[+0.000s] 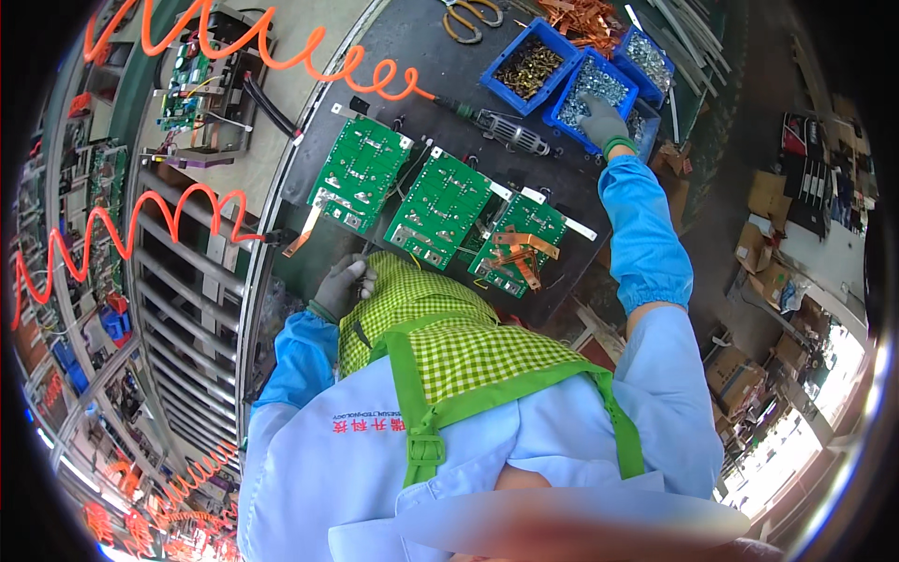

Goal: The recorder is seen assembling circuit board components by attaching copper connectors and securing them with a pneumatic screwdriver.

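Note:
My right hand (pixel 604 124), in a grey glove, reaches into a blue bin (pixel 571 114) of small silver metal fasteners (pixel 599 86). Its fingers are bent together at the pile, and I cannot make out what is between them. My left hand (pixel 344 287), also gloved, is curled closed at the near table edge beside my green checked apron (pixel 412 286); its fingers hide whatever they may hold. Three green circuit boards lie in a row between my hands: a left one (pixel 361 169), a middle one (pixel 440 206) and a right one (pixel 520 232). Copper strips (pixel 524 245) rest across the right board.
A power screwdriver (pixel 510 131) on an orange coiled hose (pixel 346 80) lies behind the boards. Further bins hold brass screws (pixel 534 73) and silver hardware (pixel 648 58). Scissors (pixel 465 19) and copper pieces (pixel 581 21) are at the back. A roller conveyor (pixel 192 328) runs left.

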`<state>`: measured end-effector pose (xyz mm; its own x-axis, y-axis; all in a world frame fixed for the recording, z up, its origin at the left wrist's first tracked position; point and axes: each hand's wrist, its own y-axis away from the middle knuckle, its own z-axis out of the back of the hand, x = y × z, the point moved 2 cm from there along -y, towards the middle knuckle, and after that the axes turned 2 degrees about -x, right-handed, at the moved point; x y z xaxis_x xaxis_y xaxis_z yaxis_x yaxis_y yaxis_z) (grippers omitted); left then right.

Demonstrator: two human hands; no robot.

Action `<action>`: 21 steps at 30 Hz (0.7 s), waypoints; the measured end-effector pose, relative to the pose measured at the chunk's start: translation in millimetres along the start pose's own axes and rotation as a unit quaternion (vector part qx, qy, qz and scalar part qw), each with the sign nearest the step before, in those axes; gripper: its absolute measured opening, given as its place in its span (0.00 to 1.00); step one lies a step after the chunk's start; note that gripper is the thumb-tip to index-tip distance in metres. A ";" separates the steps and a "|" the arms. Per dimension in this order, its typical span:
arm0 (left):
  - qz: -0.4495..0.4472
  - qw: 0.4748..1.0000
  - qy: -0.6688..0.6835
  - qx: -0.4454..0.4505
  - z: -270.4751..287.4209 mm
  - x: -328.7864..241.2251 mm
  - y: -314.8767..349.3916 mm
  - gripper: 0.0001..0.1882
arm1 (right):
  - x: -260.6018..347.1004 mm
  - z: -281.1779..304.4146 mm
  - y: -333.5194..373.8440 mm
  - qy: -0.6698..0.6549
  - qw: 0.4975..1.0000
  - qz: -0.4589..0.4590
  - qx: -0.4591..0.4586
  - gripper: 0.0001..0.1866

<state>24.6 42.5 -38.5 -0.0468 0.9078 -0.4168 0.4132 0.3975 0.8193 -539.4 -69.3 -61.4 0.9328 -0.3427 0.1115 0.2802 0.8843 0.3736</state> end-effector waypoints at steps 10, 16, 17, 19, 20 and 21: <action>-0.050 0.996 0.070 -0.016 -29.7 2.0 -6.0 0.20 | 76.5 52.6 -30.4 -0.014 0.986 0.068 -0.151 0.18; -0.069 0.995 0.076 -0.020 -15.7 12.7 -0.7 0.14 | 34.6 67.5 -40.8 -0.006 0.991 -0.068 -0.113 0.18; -0.066 0.995 0.076 -0.023 -11.0 16.3 3.0 0.14 | 19.9 52.1 -37.4 0.033 0.996 -0.057 -0.054 0.17; -0.075 0.993 0.081 -0.030 -14.9 19.7 -4.5 0.12 | 3.3 10.9 -40.4 0.076 0.997 -0.034 -0.001 0.17; -0.093 0.992 0.083 -0.024 -14.3 22.4 -8.8 0.12 | -8.5 -14.6 -30.0 0.037 0.993 0.052 -0.100 0.16; -0.094 0.991 0.089 -0.026 -17.1 28.2 -13.7 0.12 | -11.8 -26.4 -20.3 -0.007 0.971 0.143 -0.192 0.15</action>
<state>2.0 64.9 -54.8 -0.2804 0.8242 -0.4920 0.3342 0.5643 0.7549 -550.2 -74.9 -94.7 0.9824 -0.0685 0.1740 0.0775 0.9959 -0.0456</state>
